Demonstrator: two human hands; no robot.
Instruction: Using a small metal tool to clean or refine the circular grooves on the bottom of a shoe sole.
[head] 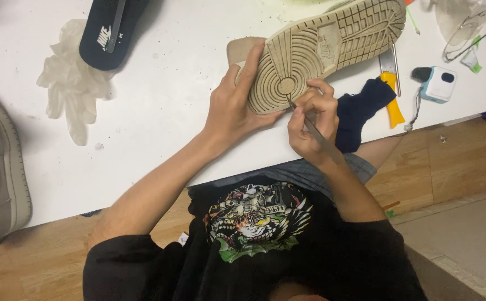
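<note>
We see a sneaker (321, 47) turned sole up on a white table (159, 111). Its rubber outsole is pale beige and grimy, with rings of tread at the forefoot and a grid of small squares towards the heel. The shoe lies on a slant, its toe end pointing down towards us near the table's front edge, its heel end towards the upper right. A thin grey metal tool (313, 128), long and narrow like a pick, rests with its tip in a groove of the tread beside the round pivot circle at the forefoot. Its shaft angles down to the right.
</note>
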